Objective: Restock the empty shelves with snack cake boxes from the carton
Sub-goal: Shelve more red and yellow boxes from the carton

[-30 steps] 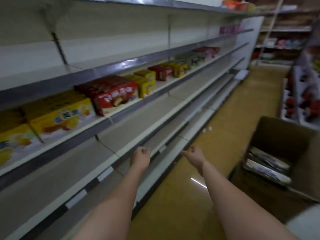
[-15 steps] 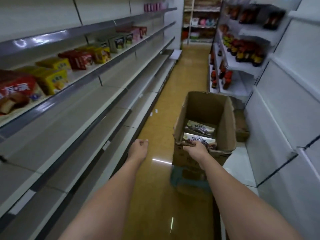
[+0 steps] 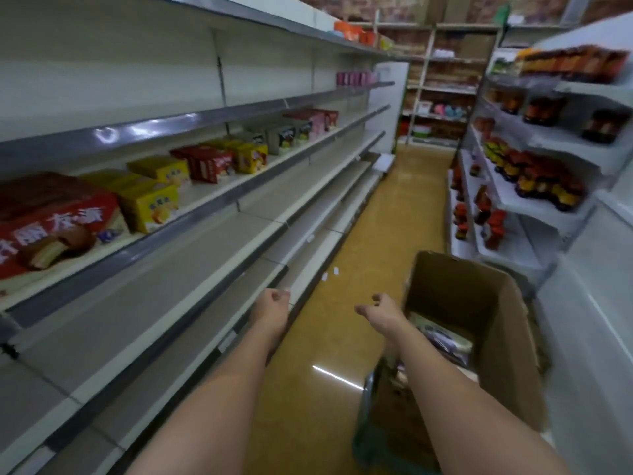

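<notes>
The carton [image 3: 479,323] stands open on the floor at the person's right, against the foot of the right-hand shelving, and the snack cake boxes [image 3: 442,334] lie low inside it, near its close wall. The right hand [image 3: 378,308] hangs just beside the carton's left wall, apart from it, fingers loosely curled and holding nothing. The left hand [image 3: 274,305] is further off, out over the edge of the bare lower shelf [image 3: 144,303], its fingers curled into a loose fist — also holding nothing, as far as I can see.

So the boxes lie to the right of and below both hands, and the right hand is plainly the nearer. The boxes seem to lie flat, their long sides running across the carton, though blur makes that uncertain. The likely next move — a reach rightward over the rim and down — falls to the right hand; the empty shelves wait on the opposite side.
</notes>
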Demonstrator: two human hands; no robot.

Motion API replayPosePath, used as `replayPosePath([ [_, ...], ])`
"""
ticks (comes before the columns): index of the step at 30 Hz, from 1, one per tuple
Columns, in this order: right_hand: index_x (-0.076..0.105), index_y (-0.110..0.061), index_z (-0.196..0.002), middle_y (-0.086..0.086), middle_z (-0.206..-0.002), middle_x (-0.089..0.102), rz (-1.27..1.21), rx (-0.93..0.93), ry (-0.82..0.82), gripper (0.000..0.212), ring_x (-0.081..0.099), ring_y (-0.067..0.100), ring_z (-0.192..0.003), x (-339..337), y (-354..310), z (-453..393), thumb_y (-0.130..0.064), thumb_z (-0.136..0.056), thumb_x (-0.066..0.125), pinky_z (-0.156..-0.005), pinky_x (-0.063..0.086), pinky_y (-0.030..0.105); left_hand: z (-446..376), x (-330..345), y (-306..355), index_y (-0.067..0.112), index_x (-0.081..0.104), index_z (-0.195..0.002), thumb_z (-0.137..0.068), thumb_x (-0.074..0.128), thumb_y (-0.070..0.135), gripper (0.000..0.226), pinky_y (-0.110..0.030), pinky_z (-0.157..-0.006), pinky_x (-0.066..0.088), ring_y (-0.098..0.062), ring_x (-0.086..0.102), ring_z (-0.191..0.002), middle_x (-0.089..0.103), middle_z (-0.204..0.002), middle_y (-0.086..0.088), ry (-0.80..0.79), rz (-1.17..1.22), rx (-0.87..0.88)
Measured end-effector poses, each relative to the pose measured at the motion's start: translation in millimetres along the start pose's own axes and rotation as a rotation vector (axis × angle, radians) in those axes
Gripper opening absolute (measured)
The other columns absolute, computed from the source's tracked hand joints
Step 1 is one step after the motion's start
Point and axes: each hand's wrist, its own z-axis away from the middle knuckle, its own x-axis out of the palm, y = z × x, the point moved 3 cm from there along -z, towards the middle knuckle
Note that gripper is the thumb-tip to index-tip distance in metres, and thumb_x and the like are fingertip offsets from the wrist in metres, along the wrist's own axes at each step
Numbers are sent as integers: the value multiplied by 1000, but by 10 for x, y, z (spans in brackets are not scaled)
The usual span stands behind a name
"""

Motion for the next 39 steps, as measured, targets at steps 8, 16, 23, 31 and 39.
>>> replayPosePath([
  [8,29,-7,-146,15,-143,41,18,-202,-243,63,43,31,-129,904,-1095,-538,-21,-92,60,-106,38,39,-706,-1079,-51,6,51,-128,-99,45,33,40,-33,-88,41,-31,53,-116,55,-131,-13,236,34,-82],
  [16,29,-9,-145,15,-140,44,124,-386,-383,66,47,31,-125,1715,-2039,-900,-27,-91,61,-106,40,42,-1144,-1876,-153,9,48,-133,-97,48,26,39,-36,-95,42,-29,51,-121,52,-136,-10,485,50,-152],
  [23,36,-5,-142,15,-143,43,167,-558,-475,53,44,31,-129,2284,-2771,-1435,-26,-96,53,-106,38,39,-1669,-2095,-103,13,48,-133,-94,56,28,42,-35,-97,42,-27,52,-121,52,-136,-7,641,84,-188],
  [31,53,1,-119,20,-121,56,256,-707,-560,56,53,31,-110,2774,-3510,-2030,-47,-100,33,-85,40,34,-2205,-2080,66,10,44,-139,-95,55,28,49,-37,-105,38,-24,46,-129,46,-143,-8,757,117,-273],
  [39,33,0,-143,19,-145,41,235,-726,-700,61,40,33,-132,3193,-3723,-2260,-43,-100,37,-100,36,35,-2543,-2045,107,14,45,-137,-97,52,30,44,-37,-104,37,-26,46,-128,49,-140,-7,813,98,-291],
])
